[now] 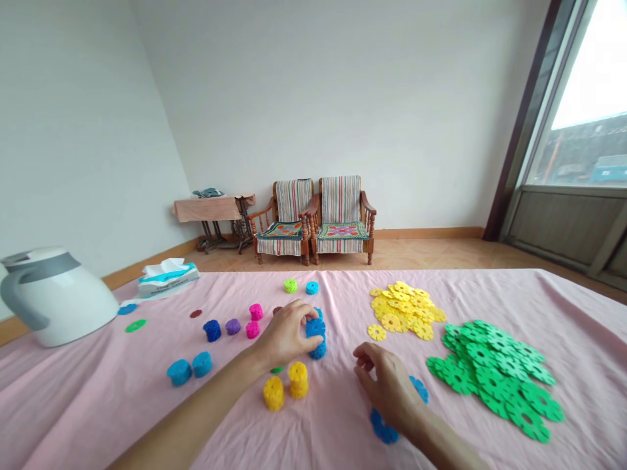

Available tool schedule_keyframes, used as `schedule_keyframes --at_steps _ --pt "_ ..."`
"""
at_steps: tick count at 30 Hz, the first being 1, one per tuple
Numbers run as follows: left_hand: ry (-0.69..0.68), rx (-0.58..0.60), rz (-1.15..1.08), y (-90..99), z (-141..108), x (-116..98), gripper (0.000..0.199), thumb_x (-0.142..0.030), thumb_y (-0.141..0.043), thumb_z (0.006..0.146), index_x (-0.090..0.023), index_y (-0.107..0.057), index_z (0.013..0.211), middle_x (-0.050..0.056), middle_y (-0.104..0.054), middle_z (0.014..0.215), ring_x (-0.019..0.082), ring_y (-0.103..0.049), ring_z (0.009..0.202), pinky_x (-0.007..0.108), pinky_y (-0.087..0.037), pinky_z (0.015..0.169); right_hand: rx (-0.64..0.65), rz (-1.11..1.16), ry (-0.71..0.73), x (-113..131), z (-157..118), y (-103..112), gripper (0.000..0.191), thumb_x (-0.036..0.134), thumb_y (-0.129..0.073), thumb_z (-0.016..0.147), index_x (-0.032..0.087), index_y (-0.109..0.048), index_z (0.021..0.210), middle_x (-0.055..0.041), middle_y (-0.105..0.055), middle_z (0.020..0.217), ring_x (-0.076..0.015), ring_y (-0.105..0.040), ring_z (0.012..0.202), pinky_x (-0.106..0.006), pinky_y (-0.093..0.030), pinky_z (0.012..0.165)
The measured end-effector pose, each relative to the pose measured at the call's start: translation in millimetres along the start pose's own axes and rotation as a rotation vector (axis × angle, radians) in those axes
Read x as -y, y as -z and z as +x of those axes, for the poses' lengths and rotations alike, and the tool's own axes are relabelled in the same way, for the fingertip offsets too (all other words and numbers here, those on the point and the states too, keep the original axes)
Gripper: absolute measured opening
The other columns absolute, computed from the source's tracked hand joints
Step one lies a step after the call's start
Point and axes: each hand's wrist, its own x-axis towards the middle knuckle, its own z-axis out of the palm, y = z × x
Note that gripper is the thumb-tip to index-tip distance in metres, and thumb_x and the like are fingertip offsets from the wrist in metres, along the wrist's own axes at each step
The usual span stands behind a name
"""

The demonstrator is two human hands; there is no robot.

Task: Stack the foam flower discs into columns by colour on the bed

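Near the middle of the pink-covered table, my left hand (287, 334) grips a stack of blue snowflake discs (316, 328) between thumb and fingers. More blue discs sit directly beneath and behind the ones it holds. To the right, my right hand (389, 378) hovers with loosely curled fingers, a gap between thumb and forefinger, and nothing visible in it. Loose blue snowflake discs (383, 427) lie under and beside that hand, partly hidden by it. Two stacks of yellow discs (298, 380) stand below my left wrist, with a green disc (277, 370) partly covered behind them.
A yellow disc pile (404, 308) and a green disc pile (494, 372) spread over the right side. Small stacks in light blue (179, 372), dark blue (212, 330), purple (232, 326) and pink (255, 312) stand left. A kettle (73, 300) and tissue pack (167, 277) are far left.
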Motion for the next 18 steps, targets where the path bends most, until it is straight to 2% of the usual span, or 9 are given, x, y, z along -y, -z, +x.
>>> schedule_keyframes --at_steps 4,8,12,18 --pt "-0.032 0.035 0.033 -8.9 4 17 0.025 -0.022 -0.070 0.062 -0.018 -0.063 0.085 0.001 -0.059 0.084 0.019 -0.056 0.081 0.028 -0.042 0.073 -0.071 0.067 0.060 5 19 -31 0.029 0.012 -0.052 0.068 0.015 -0.057 0.096 -0.0080 -0.066 0.091 -0.0207 -0.060 0.085 -0.032 -0.047 0.077" --pt "-0.037 0.040 0.040 -16.2 3 22 0.027 -0.022 -0.070 0.062 -0.019 -0.063 0.087 0.002 -0.060 0.085 0.020 -0.056 0.085 0.029 -0.042 0.075 -0.110 0.154 -0.019 12 38 -55 0.044 0.013 -0.058 0.064 0.013 -0.054 0.108 -0.0101 -0.067 0.098 -0.0230 -0.060 0.090 -0.034 -0.047 0.080" --pt "-0.040 0.058 0.038 -20.2 3 27 0.028 -0.021 -0.069 0.062 -0.020 -0.064 0.090 0.002 -0.060 0.086 0.020 -0.056 0.086 0.028 -0.042 0.074 -0.070 0.187 -0.082 19 48 -64 0.053 0.013 -0.061 0.061 0.014 -0.053 0.113 -0.0094 -0.068 0.100 -0.0241 -0.061 0.092 -0.035 -0.047 0.081" --pt "-0.050 0.083 0.044 -20.1 2 28 0.022 -0.022 -0.067 0.063 -0.021 -0.065 0.085 0.001 -0.060 0.084 0.020 -0.056 0.084 0.027 -0.042 0.072 -0.057 0.185 -0.091 20 49 -68 0.052 0.012 -0.059 0.061 0.016 -0.054 0.113 -0.0080 -0.069 0.100 -0.0227 -0.063 0.090 -0.033 -0.047 0.079"
